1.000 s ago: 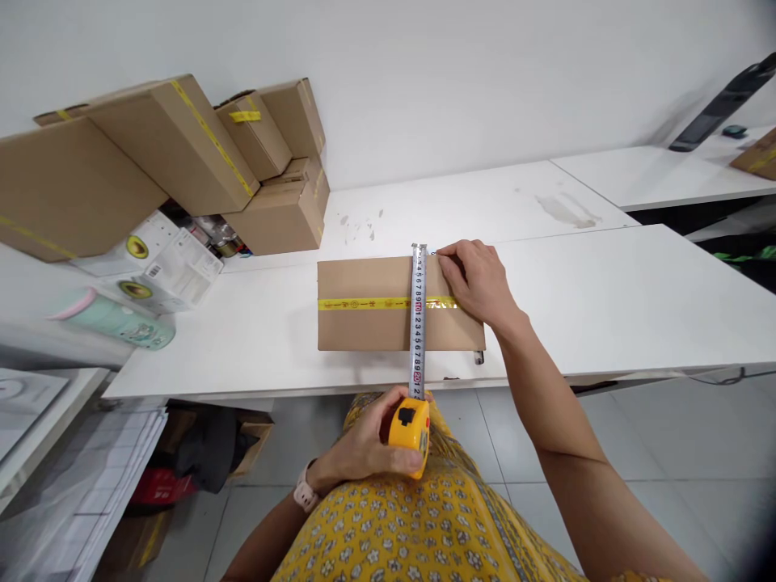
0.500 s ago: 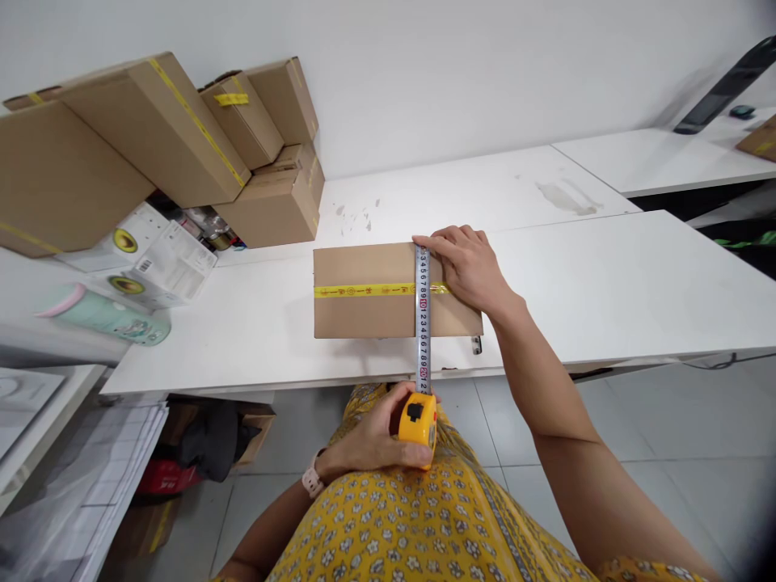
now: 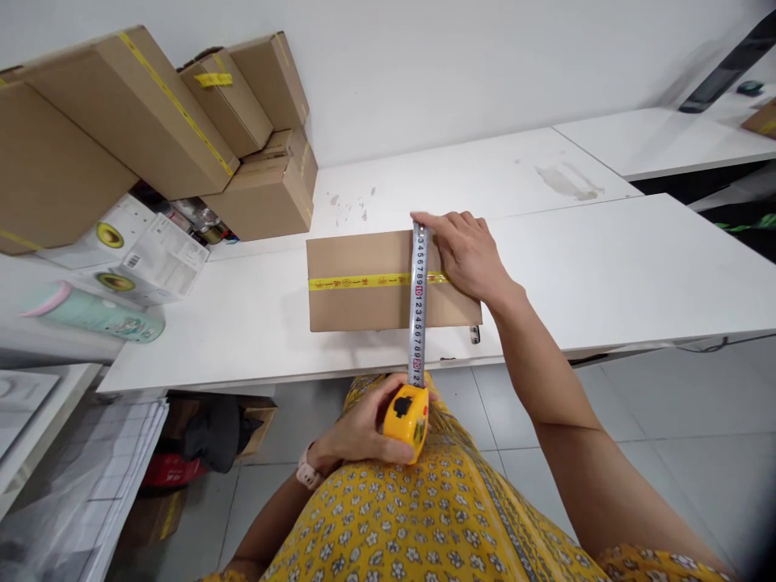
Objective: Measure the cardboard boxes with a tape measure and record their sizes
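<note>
A flat cardboard box (image 3: 357,303) with a yellow tape stripe lies near the front edge of the white table (image 3: 606,275). My left hand (image 3: 357,432) is closed around a yellow tape measure case (image 3: 405,420) held below the table edge, in front of my body. Its steel blade (image 3: 417,303) runs up across the box's right part. My right hand (image 3: 464,250) lies on the box's far right corner, fingers pressing the blade's end at the far edge.
Several cardboard boxes (image 3: 145,121) are stacked at the far left against the wall, over white product cartons (image 3: 145,259) and a mint-green bottle (image 3: 97,315). A small dark object (image 3: 474,333) lies by the box's near right corner. More white tables stand at the right.
The blade's end and my right hand have shifted slightly along the box's far edge, my fingers now flatter over the tip. My left hand with the case moved a little left.
</note>
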Demonstrator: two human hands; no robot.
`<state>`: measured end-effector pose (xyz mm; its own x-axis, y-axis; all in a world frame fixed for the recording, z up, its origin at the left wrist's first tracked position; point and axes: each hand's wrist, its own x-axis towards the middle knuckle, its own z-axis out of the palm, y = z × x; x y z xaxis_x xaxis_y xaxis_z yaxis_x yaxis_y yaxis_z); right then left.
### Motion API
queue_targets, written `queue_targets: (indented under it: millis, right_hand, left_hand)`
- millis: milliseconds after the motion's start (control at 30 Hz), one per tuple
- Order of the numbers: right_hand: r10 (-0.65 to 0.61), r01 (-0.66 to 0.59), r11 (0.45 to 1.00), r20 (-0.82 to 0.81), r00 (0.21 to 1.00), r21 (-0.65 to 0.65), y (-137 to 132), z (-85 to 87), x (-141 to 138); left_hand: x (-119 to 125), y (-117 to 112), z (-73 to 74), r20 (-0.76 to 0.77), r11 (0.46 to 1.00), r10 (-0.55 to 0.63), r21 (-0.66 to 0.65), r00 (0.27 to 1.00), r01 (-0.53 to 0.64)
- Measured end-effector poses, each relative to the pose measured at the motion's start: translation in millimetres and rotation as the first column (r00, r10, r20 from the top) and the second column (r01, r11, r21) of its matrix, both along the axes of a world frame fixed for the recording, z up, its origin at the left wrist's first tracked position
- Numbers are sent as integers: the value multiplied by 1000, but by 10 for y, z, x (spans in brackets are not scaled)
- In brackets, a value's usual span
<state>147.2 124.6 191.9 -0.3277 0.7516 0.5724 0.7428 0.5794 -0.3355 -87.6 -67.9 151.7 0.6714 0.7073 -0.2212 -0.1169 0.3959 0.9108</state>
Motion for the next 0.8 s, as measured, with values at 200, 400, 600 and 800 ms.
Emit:
queue_targets:
  millis: [200, 400, 600, 800]
  right_hand:
    - [-112, 105, 994, -218, 969, -43, -140, -58, -3]
    - [-169, 182, 983, -299, 939, 16, -658, -182, -40]
    - [-44, 132, 963, -345, 938, 236, -894, -289, -119]
    - [99, 17, 970, -459, 883, 243, -221, -560, -311]
  left_hand:
    - [-606, -29, 383, 124, 780, 479, 395, 869, -486]
    - [-984, 81, 196, -113, 616, 774, 360, 623, -701]
    - [-999, 77, -55, -211, 729, 684, 253, 699, -637]
    - [-1109, 520, -136, -154, 582, 793, 476, 590, -659]
